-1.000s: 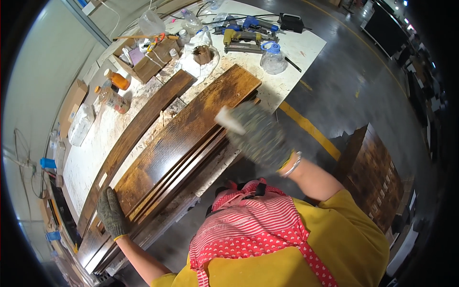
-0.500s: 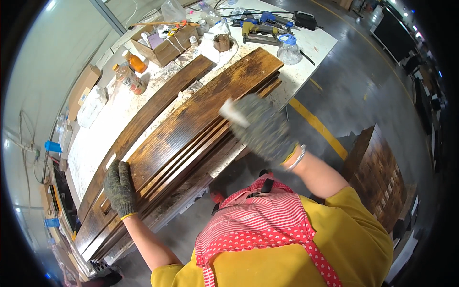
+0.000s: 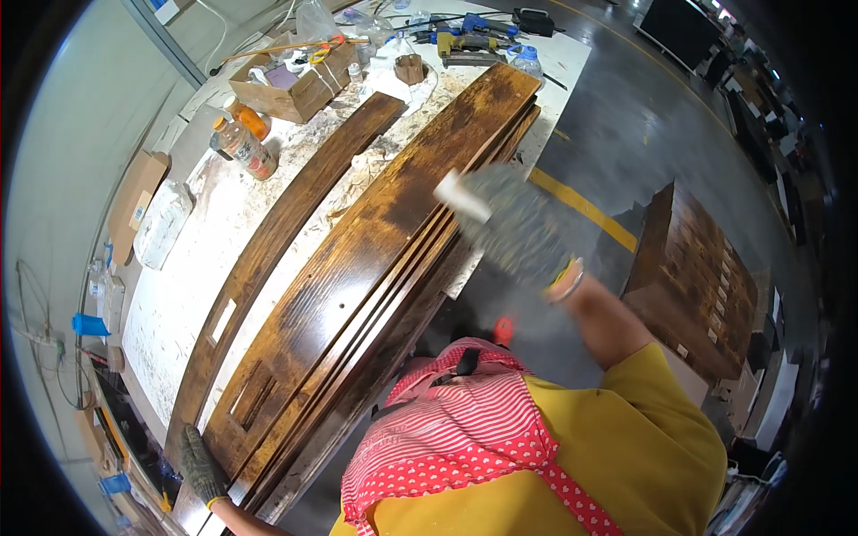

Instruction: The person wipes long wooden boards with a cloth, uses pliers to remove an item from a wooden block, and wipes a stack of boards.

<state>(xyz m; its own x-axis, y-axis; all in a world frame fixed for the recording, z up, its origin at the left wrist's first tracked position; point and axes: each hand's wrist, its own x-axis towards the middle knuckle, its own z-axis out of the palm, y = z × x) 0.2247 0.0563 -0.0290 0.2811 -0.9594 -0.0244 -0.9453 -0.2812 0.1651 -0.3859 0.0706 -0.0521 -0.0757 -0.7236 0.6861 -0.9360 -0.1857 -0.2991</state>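
My left hand [image 3: 202,468], in a dark knitted glove with a yellow cuff, rests on the near left end of a stack of brown wooden boards, its fingers laid out on the wood. My gloved right hand [image 3: 518,221] is blurred by motion over the right edge of the stack. It grips a small white pad [image 3: 463,196], perhaps folded cloth; its kind is unclear. The top board [image 3: 375,234] has dark mottled stain, a glossy patch and slots toward its near end. Left of it lies a narrower curved board [image 3: 279,214] with a rectangular cutout.
On the white table [image 3: 183,299] stand two bottles [image 3: 241,147], a cardboard box [image 3: 304,89] of supplies and a brown cup [image 3: 409,69]. Power tools [image 3: 474,43] lie at the far end. To my right is a brown wooden piece [image 3: 693,277] with pale slots.
My left hand has slid toward the near end of the boards. My right hand still grips the white pad, now farther right in view. The view has shifted too.
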